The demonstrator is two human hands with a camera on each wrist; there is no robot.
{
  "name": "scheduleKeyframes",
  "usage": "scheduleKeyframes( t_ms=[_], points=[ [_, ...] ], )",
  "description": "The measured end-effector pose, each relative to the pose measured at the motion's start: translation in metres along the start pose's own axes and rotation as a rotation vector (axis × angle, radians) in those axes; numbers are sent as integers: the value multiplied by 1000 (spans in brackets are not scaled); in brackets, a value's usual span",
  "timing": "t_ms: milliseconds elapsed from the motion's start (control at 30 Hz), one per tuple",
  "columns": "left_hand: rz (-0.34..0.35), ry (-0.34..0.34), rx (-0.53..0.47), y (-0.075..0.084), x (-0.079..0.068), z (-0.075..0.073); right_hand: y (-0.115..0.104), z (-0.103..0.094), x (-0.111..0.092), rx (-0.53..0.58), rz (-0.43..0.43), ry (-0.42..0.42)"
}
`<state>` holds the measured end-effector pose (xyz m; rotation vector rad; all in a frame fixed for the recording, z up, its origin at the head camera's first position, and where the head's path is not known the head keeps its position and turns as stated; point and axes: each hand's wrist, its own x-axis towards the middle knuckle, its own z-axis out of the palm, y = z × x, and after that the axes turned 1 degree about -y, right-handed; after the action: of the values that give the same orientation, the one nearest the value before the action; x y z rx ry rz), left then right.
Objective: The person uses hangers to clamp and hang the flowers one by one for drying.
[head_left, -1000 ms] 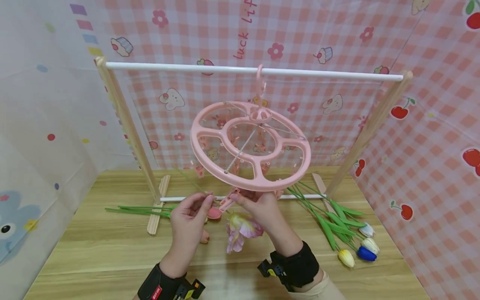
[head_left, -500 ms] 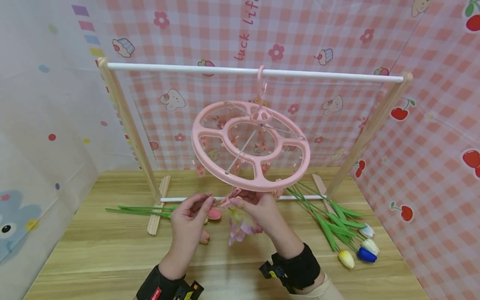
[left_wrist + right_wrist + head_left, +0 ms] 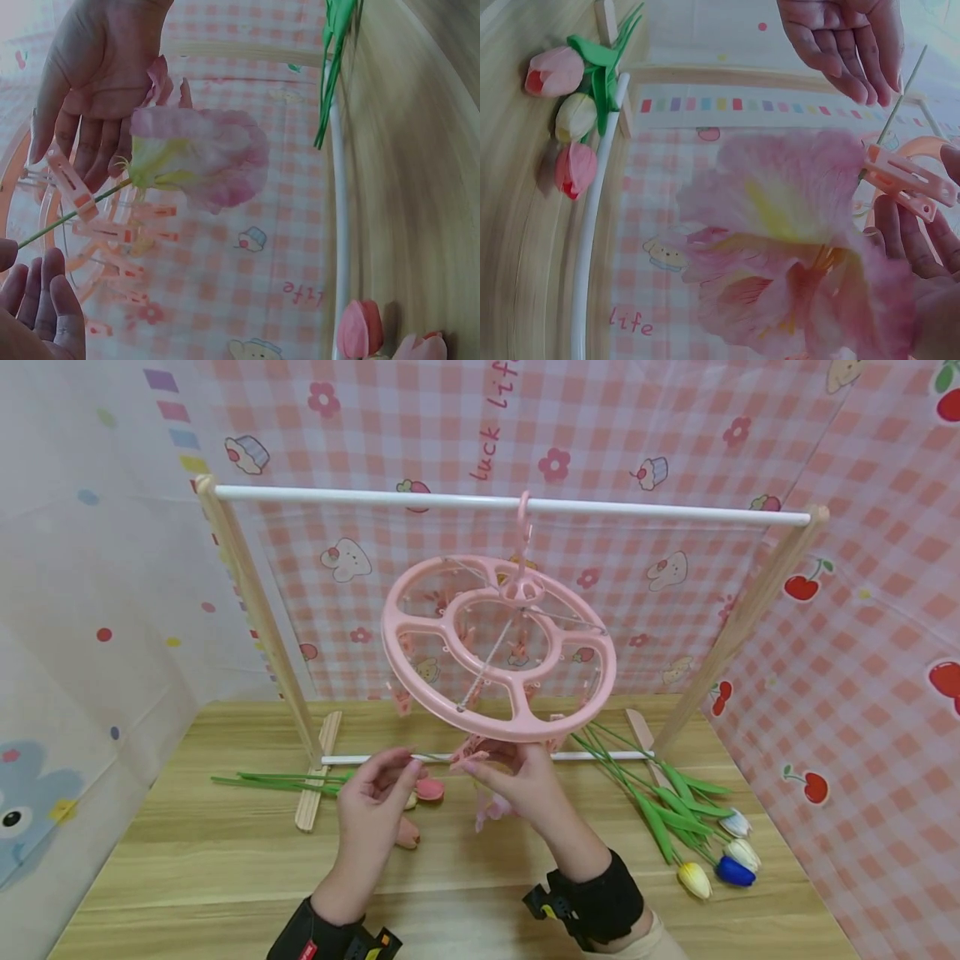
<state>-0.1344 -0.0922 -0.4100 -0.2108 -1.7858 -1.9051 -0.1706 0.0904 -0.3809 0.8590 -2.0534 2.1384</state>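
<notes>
In the head view my left hand [image 3: 371, 814] pinches the thin green stem of a pale pink artificial flower [image 3: 210, 154] between thumb and finger. My right hand [image 3: 536, 793] holds a pink clothespin [image 3: 71, 184] by its handle end, thumb on one side and fingers under the other. The clothespin's tip meets the stem just below the bloom; I cannot tell how tightly it grips. Above both hands tilts a round pink clip hanger [image 3: 517, 724], with several more clothespins under it. The right hand hides most of the bloom in the head view.
The hanger hooks over the white top rail [image 3: 337, 496] of a wooden-legged rack. Tulips, including a blue tulip [image 3: 735, 872] and a yellow tulip [image 3: 695, 880], lie at the right on the wooden table [image 3: 225, 877]. More tulips, one a pink tulip [image 3: 430, 790], lie at the left.
The flower has risen and drawn back behind the right hand, its stem now reaching the clothespin. The clothespin has swung flatter. The left hand has shifted slightly left, and the hanger has turned a little.
</notes>
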Motion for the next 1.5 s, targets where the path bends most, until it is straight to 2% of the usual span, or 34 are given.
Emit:
scheduleKeyframes(
  t_ms=[133,267,367,467,567,667,800,900,1033,1200,1367,1500],
  points=[
    [-43,7,12,-2,-1,-4,-12,1,-3,-66,-3,9],
    [-93,18,18,-5,-2,-7,-23,4,-8,-168,37,74],
    [-108,23,18,-8,-1,-9,-26,5,-13,-202,92,120],
    [-112,32,8,-8,-1,-12,-26,4,-17,-187,94,124],
    [-106,30,-6,-9,-1,-15,-26,2,-20,-244,32,124],
    [-106,20,-2,-11,-1,-18,-27,0,-24,-339,-84,116],
    [-132,17,22,-13,1,-24,-29,-6,-32,-401,-202,60],
    [-158,22,65,-16,3,-30,-31,-13,-38,-409,-230,15],
    [-176,38,122,-19,6,-39,-33,-25,-43,-407,-272,4],
    [-199,66,167,-27,8,-51,-35,-44,-45,-399,-346,59],
    [-213,66,253,-37,10,-67,-39,-65,-44,-388,-431,155],
    [-226,74,317,-43,11,-81,-45,-84,-42,-382,-438,236]
  ],
)
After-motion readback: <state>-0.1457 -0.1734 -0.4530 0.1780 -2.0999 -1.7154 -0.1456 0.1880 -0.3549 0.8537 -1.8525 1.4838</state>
